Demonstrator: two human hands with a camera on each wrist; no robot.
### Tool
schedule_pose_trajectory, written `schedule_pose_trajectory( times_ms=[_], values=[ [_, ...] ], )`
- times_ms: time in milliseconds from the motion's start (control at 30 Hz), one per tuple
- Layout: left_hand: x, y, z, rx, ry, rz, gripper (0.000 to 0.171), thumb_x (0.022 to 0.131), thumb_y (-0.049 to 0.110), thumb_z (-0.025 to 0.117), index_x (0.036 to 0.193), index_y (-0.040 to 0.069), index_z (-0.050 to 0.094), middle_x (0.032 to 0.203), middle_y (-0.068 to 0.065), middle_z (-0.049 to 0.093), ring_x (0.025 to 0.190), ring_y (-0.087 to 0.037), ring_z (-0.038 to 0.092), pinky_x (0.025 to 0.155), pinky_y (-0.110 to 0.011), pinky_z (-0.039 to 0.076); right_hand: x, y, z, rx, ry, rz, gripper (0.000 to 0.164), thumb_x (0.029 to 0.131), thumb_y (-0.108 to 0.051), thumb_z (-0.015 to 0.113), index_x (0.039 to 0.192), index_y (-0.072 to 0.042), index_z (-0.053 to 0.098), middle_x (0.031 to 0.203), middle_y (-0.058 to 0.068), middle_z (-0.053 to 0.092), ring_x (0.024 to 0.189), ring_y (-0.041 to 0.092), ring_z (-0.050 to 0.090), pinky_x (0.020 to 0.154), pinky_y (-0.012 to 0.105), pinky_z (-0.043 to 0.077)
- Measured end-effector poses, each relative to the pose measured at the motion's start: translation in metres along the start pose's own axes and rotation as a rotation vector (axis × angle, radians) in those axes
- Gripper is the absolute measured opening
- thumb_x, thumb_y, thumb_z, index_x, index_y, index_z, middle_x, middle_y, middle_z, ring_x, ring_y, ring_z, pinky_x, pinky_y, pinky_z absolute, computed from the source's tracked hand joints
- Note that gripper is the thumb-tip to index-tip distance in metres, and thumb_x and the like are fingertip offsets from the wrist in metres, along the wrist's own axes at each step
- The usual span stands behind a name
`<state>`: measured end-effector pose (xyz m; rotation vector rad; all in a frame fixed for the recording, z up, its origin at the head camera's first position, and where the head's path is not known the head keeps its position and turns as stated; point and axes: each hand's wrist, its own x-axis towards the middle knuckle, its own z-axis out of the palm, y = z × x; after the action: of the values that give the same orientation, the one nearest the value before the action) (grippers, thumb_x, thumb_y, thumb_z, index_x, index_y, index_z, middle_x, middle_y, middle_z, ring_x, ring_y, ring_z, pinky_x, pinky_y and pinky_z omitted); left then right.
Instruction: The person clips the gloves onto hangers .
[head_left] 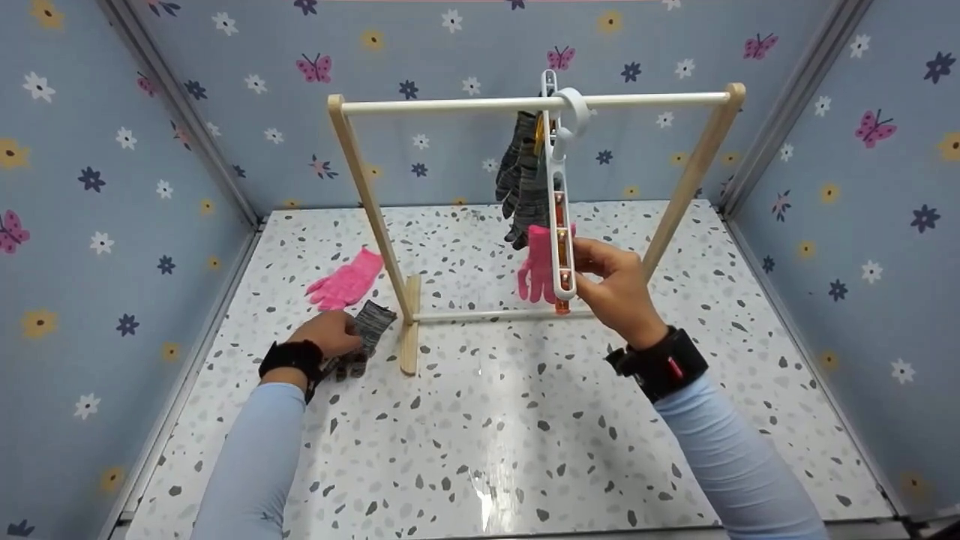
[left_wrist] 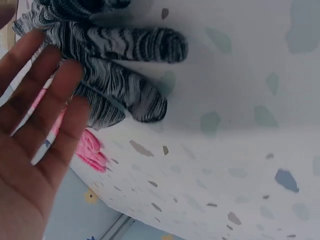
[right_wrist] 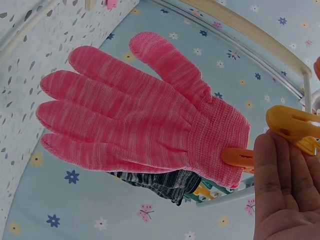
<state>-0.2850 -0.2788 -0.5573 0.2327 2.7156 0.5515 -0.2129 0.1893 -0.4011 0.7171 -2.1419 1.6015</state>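
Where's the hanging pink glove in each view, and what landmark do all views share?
Head: hanging pink glove just right of center, left of the right hand.
Left wrist: not in it; the pink one at lower left lies on the table.
Right wrist: large, left of center, orange clip on its cuff.
Shared landmark: the speckled table.

Pink glove [right_wrist: 120,117], grey glove [head_left: 375,324], white hanger [head_left: 557,161]
The pink one is clipped by its cuff to the hanger, hooked over a rail [head_left: 450,106]; the streaked grey one is laid on the table [head_left: 480,420].
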Motion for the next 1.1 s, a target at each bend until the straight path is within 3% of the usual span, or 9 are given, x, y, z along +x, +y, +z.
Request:
schedule_pose_trajectory(
  times_ms=[167,300,400,467,600,733,833,1100],
  values=[
    [0.01,-0.002,0.007,0.027,0.186,0.031,0.016,0.095,0.02,0.065,0.088,0.006,0.068,0.079,-0.008,0.066,0.072,-0.027,0.061,0.066,-0.044,0.05,0.0,0.001,0.001,0.009,0.007,-0.003,0.029,0.09,0.012,0.075,0.119,0.016,0.074,0.112,0.031,0.078,0.092,-0.002,0.073,0.088,0.019,0.061],
    [0.018,-0.003,0.013,0.019,0.272,-0.007,0.032,0.097,0.024,0.072,0.11,-0.005,0.072,0.104,-0.023,0.076,0.092,-0.041,0.072,0.081,-0.058,0.059,0.001,0.002,0.001,0.023,0.007,-0.007,0.029,0.089,0.013,0.072,0.118,0.017,0.074,0.109,0.032,0.077,0.09,-0.002,0.072,0.088,0.018,0.061],
    [0.023,-0.003,0.018,0.01,0.295,-0.029,0.05,0.096,0.027,0.075,0.128,-0.011,0.069,0.125,-0.03,0.074,0.112,-0.049,0.071,0.094,-0.064,0.059,0.001,0.003,0.001,0.029,0.007,-0.009,0.03,0.089,0.013,0.071,0.119,0.017,0.073,0.109,0.033,0.077,0.09,-0.001,0.072,0.088,0.018,0.061],
    [0.025,-0.002,0.021,-0.003,0.291,-0.041,0.055,0.095,0.028,0.076,0.133,-0.011,0.066,0.129,-0.032,0.072,0.118,-0.05,0.07,0.098,-0.065,0.057,0.001,0.002,0.001,0.026,0.006,-0.011,0.03,0.089,0.014,0.071,0.119,0.017,0.073,0.11,0.033,0.077,0.091,-0.001,0.072,0.088,0.018,0.061],
    [0.027,0.001,0.027,-0.037,0.268,-0.067,0.053,0.094,0.029,0.079,0.129,-0.007,0.064,0.119,-0.028,0.072,0.11,-0.048,0.07,0.097,-0.064,0.056,0.0,0.002,0.001,0.008,0.004,-0.019,0.03,0.09,0.014,0.072,0.119,0.016,0.074,0.111,0.032,0.078,0.091,0.0,0.072,0.088,0.018,0.061],
    [0.029,0.005,0.029,-0.007,0.232,-0.087,0.042,0.092,0.031,0.08,0.11,-0.004,0.065,0.101,-0.022,0.071,0.094,-0.041,0.069,0.086,-0.061,0.057,-0.001,0.003,0.0,0.0,0.0,-0.026,0.029,0.091,0.012,0.076,0.12,0.014,0.075,0.113,0.03,0.078,0.093,0.002,0.074,0.088,0.019,0.061],
    [0.03,0.006,0.029,0.046,0.209,-0.094,0.038,0.092,0.032,0.078,0.098,-0.003,0.066,0.095,-0.022,0.072,0.091,-0.042,0.069,0.084,-0.062,0.057,-0.001,0.003,0.0,-0.002,-0.001,-0.027,0.029,0.091,0.011,0.076,0.12,0.013,0.075,0.114,0.03,0.078,0.093,0.005,0.074,0.088,0.019,0.061],
    [0.034,0.008,0.029,0.113,0.143,-0.145,0.052,0.096,0.038,0.073,0.115,-0.01,0.07,0.124,-0.034,0.071,0.12,-0.056,0.065,0.102,-0.074,0.052,-0.001,0.003,-0.001,0.002,-0.001,-0.043,0.03,0.09,0.012,0.077,0.12,0.015,0.074,0.111,0.031,0.078,0.093,0.002,0.074,0.089,0.02,0.061]
  ],
)
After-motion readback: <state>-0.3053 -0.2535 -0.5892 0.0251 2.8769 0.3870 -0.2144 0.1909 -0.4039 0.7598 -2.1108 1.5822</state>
